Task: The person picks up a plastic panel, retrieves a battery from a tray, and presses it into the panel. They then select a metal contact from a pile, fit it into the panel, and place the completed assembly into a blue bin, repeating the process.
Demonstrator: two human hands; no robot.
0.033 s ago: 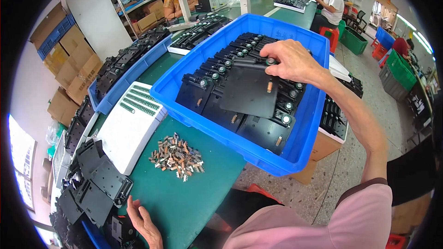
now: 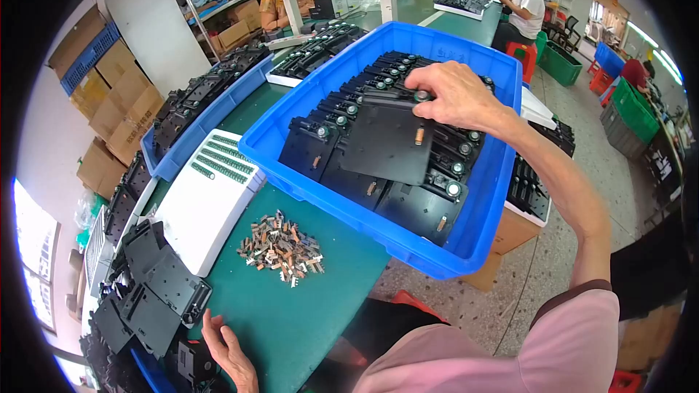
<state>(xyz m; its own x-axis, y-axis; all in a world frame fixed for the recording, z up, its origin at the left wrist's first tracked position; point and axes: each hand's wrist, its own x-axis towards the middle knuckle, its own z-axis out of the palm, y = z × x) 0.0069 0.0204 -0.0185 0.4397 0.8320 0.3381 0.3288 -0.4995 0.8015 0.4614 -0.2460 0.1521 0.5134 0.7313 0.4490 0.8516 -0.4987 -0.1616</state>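
Black plate [image 2: 389, 142] tilted atop stack in blue bin [image 2: 466, 247], centre frame; my right hand [image 2: 455, 94] pinches its upper edge; left hand [image 2: 226, 353] spread, lower left, well apart.

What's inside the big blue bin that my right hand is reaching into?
The blue bin holds rows of flat black plastic parts with small round knobs and copper springs. The right hand grips one black part lying on top. The bin floor and lower layers are covered.

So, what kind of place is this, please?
Most likely a factory assembly workshop. The right hand places a black plastic part in a blue bin full of identical ones, small metal pieces lie heaped on the green workbench, and other workers sit at similar benches.
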